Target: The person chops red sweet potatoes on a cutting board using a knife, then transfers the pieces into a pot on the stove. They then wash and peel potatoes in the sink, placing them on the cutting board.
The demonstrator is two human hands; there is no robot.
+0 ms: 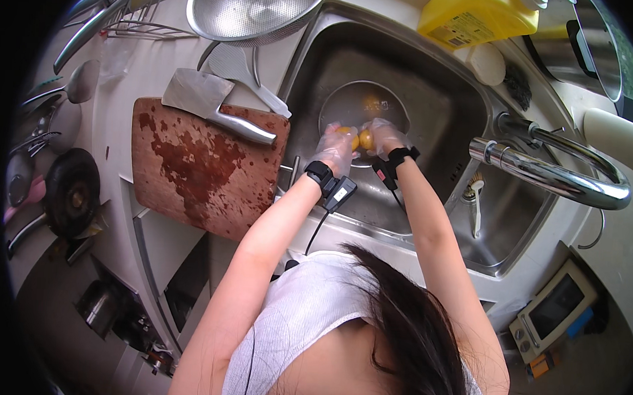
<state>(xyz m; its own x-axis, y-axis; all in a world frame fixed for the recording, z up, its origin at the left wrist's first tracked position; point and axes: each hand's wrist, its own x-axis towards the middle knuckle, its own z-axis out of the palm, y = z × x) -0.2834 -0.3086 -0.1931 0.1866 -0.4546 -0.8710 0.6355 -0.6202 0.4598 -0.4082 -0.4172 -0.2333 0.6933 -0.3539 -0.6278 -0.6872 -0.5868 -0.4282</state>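
My left hand [334, 147] and my right hand [388, 136] are both in clear plastic gloves, close together over the near side of a round metal bowl [332, 103]. The fingers of my left hand are closed around a yellow-orange roundish fruit or vegetable [355, 142]. A second such yellow piece [367, 140] sits in my right hand, almost touching the first. Water appears to fill the bowl, and a blurred yellow patch [374, 102] shows inside it. The bowl stands in the larger basin of a stainless steel sink [444, 113].
Left of the sink lies a wet, red-stained wooden cutting board [231, 193] with a cleaver [198, 92] across its far edge. Beyond are a white rice paddle [237, 67] and metal colander [256, 6]. A chrome faucet [559, 178] arches over the smaller basin, which holds a brush [476, 206]. A yellow jug [476, 18] stands behind.
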